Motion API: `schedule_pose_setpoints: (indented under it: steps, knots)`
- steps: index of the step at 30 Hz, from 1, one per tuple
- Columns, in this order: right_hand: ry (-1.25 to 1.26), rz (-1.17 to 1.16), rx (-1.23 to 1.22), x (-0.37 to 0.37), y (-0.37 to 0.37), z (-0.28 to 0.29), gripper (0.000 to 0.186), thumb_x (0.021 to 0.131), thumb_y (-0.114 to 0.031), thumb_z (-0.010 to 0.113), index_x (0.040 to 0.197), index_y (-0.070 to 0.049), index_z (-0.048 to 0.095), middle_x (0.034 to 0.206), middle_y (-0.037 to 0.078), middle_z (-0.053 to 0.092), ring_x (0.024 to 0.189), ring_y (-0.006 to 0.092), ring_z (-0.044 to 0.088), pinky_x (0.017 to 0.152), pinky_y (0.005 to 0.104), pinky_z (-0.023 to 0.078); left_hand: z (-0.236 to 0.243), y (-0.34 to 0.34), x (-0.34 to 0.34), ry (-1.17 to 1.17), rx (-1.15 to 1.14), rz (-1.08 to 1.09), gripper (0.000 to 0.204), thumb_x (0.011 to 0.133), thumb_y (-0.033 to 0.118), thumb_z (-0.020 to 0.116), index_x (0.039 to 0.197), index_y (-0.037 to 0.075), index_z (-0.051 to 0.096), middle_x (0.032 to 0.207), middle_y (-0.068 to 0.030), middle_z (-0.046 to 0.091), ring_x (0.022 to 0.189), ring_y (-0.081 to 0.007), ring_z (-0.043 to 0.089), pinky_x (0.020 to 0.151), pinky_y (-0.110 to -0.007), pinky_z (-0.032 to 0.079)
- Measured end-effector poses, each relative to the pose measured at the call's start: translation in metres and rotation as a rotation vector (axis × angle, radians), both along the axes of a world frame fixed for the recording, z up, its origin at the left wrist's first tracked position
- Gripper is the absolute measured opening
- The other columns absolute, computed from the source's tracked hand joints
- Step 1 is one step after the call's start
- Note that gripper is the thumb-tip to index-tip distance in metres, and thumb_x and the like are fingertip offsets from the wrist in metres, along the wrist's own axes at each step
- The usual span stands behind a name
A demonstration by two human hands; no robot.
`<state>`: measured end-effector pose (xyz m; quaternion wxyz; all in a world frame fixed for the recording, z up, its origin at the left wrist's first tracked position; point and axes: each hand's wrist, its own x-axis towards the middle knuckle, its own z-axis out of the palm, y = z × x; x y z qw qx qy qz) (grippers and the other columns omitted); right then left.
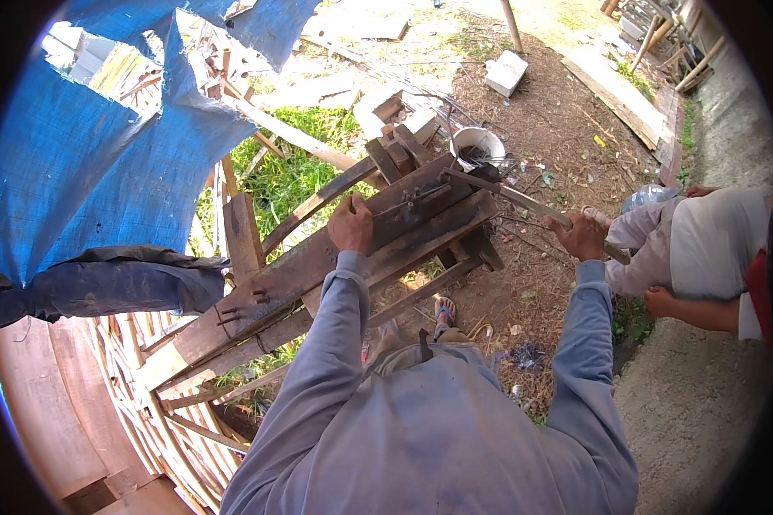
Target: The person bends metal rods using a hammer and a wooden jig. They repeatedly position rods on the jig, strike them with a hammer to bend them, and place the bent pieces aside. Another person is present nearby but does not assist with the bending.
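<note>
A rough wooden workbench [309, 262] of dark beams runs slantwise before me, with metal pegs [412, 199] sticking up near its far right end and more pegs [259, 296] lower left. My left hand [350, 225] is closed over the bench's middle; what its fingers hold, if anything, I cannot make out. In my right hand [578, 234], off the bench's right end, a long bar-like tool [524, 202] is gripped. Its dark far end lies at the bench's right end, beside the pegs.
A white bucket [479, 142] with dark bits inside stands behind the bench. At the right sits another person [717, 249], close to the bar's near end. A blue tarp [112, 172] hangs at left, above a bamboo slat frame [133, 386]. A white block [507, 73] lies farther off.
</note>
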<state>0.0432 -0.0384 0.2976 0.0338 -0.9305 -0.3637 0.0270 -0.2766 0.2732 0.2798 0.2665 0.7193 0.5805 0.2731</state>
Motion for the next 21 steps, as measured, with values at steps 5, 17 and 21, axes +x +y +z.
schedule_pose_setpoints:
  steps: [5,17,21]
  knots:
    - [0.022,-0.120,-0.005,-0.028,-0.007,0.001,0.076,0.078,-0.079,0.054,0.080,-0.005,0.072,0.078,0.020,0.070,0.081,0.0371,0.069,0.074,0.0489,0.053,0.003,0.004,-0.003,0.012,-0.028,-0.046,0.041,0.094,0.039,0.053,0.088,0.002,0.069,0.082,-0.0220,0.066,0.080,-0.0384,0.063,0.074,-0.046,0.047]
    - [0.087,-0.412,0.027,-0.126,-0.008,0.021,0.074,0.078,-0.078,0.056,0.084,-0.007,0.074,0.085,0.022,0.071,0.086,0.0401,0.069,0.077,0.0499,0.053,0.001,0.015,-0.012,0.005,0.001,-0.157,0.043,0.095,0.040,0.051,0.092,0.002,0.072,0.086,-0.0232,0.069,0.084,-0.0413,0.065,0.080,-0.049,0.048]
    - [0.070,-0.515,0.062,-0.156,-0.009,0.010,0.076,0.078,-0.079,0.054,0.084,-0.006,0.074,0.084,0.023,0.071,0.085,0.0401,0.070,0.076,0.0494,0.053,0.002,0.017,-0.013,-0.021,-0.003,-0.186,0.043,0.094,0.041,0.051,0.095,0.004,0.073,0.089,-0.0237,0.069,0.087,-0.0417,0.066,0.082,-0.049,0.048]
